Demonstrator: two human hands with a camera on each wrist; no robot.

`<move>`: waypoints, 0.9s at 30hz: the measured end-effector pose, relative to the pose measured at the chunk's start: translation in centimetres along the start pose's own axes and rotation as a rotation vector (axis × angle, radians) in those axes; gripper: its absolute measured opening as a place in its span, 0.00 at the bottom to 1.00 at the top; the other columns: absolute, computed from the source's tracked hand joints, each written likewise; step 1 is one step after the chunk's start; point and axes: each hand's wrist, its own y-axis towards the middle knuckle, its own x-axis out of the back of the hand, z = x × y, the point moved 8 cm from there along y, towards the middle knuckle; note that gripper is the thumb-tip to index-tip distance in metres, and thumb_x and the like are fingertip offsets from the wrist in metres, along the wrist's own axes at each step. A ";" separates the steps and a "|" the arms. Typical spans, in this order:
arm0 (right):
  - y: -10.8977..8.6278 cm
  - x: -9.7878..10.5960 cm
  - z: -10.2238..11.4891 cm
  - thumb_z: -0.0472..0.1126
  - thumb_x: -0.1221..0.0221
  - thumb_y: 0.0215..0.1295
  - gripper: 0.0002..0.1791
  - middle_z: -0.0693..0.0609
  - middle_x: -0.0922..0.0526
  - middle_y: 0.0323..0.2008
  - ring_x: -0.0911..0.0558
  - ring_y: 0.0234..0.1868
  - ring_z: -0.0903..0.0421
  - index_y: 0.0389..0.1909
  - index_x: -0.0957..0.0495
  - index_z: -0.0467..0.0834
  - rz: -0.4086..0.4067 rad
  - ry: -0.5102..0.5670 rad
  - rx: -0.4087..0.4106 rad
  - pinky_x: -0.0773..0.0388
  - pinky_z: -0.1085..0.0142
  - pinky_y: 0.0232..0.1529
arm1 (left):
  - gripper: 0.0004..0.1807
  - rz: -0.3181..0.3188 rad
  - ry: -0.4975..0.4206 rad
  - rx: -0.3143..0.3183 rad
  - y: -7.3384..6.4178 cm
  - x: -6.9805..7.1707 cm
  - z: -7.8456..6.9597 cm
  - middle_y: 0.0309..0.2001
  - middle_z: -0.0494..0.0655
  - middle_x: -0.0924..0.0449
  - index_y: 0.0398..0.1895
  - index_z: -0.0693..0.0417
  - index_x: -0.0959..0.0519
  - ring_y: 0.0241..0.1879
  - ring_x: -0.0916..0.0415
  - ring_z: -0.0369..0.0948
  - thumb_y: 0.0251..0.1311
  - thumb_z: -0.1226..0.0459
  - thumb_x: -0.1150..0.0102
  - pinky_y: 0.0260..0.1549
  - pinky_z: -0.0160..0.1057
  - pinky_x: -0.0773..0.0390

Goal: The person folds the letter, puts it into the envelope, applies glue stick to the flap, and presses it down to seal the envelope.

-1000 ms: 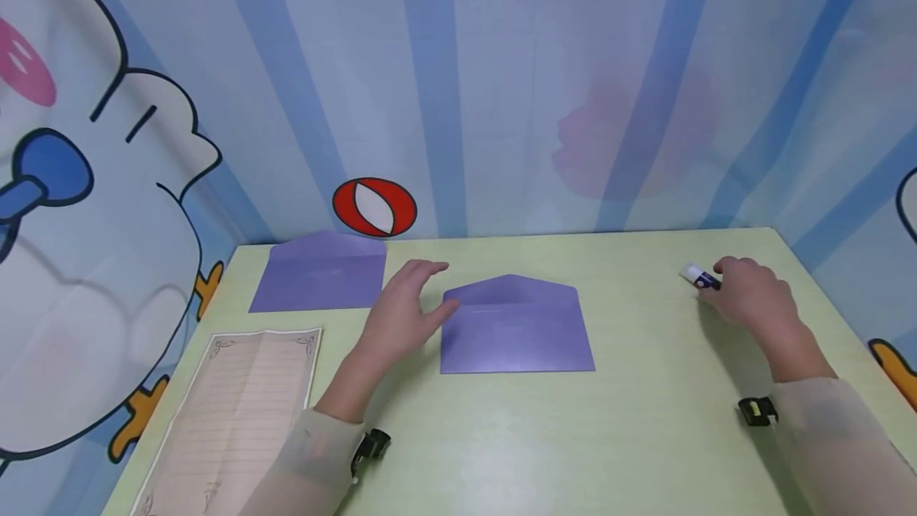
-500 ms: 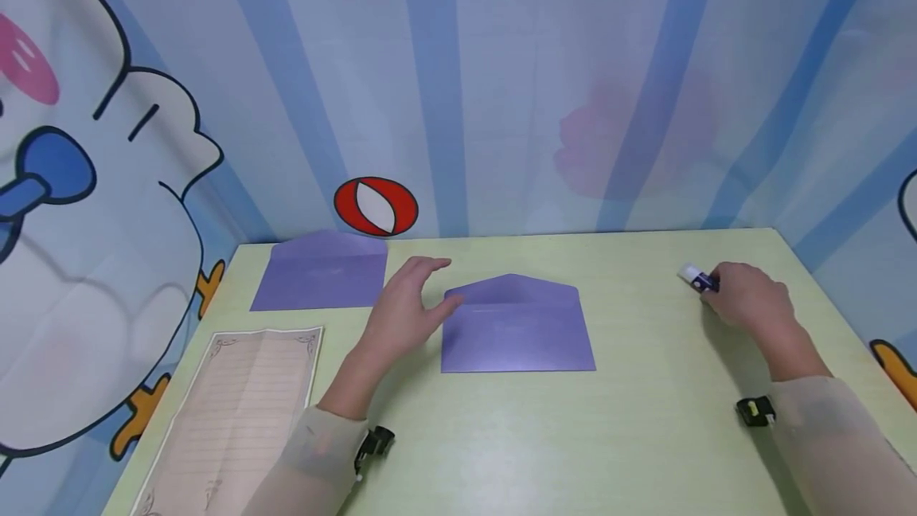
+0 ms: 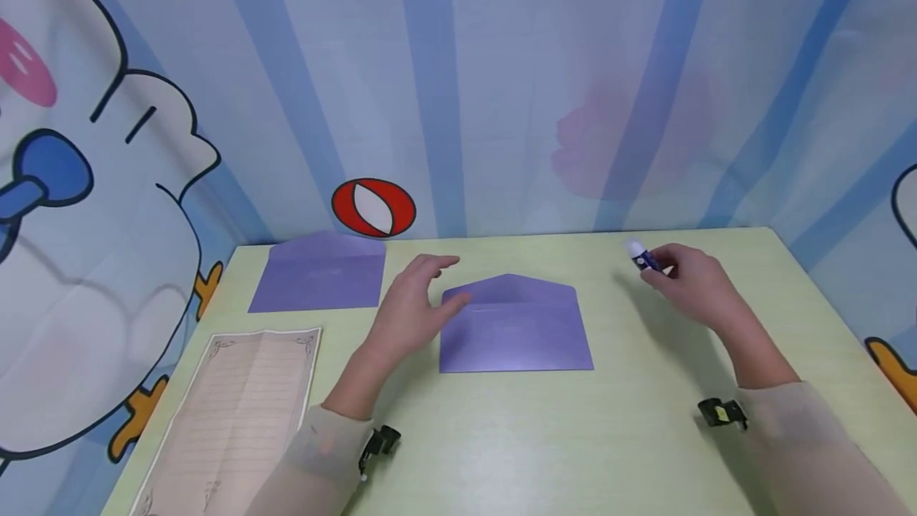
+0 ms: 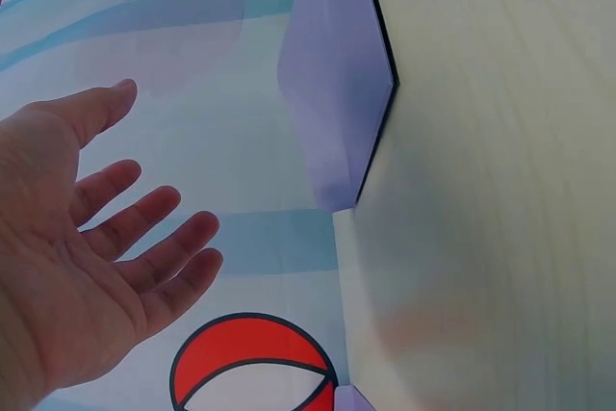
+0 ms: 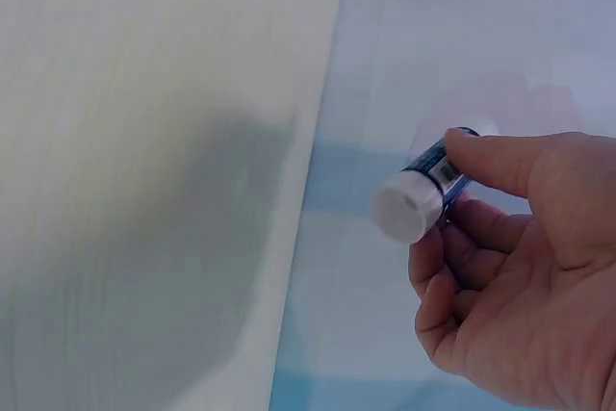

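Between the thumb and fingers of my right hand [image 3: 691,281] is a small glue stick [image 3: 642,256], held over the right part of the table. Its dark blue label and white end show in the right wrist view, where the thumb [image 5: 505,163] presses on the barrel [image 5: 445,168]. My left hand [image 3: 408,313] hovers with loosely spread fingers at the left side of a purple envelope [image 3: 516,341], holding nothing. That envelope lies with its pointed flap unfolded toward the wall. In the left wrist view the left palm [image 4: 77,276] faces the camera.
A second purple envelope [image 3: 322,285] lies at the table's back left corner, flap raised. In front of it lies a creased, lined sheet of letter paper [image 3: 239,404], partly covered by the left sleeve [image 3: 308,460]. A printed blue curtain [image 3: 494,102] stands behind the pale table [image 3: 544,444].
My right hand has lifted the glue stick from the table's right side and carried it leftward. My left hand has shifted slightly to the right; the envelopes stay put.
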 end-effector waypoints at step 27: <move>-1.3 -10.6 13.5 0.36 0.33 0.73 0.18 0.40 0.14 0.49 0.13 0.50 0.47 0.56 0.26 0.33 0.159 0.772 0.196 0.15 0.58 0.51 | 0.32 0.098 -0.094 -0.093 -0.3 -4.6 -5.5 0.61 0.48 0.19 0.69 0.54 0.22 0.58 0.20 0.46 0.64 0.55 0.24 0.56 0.48 0.18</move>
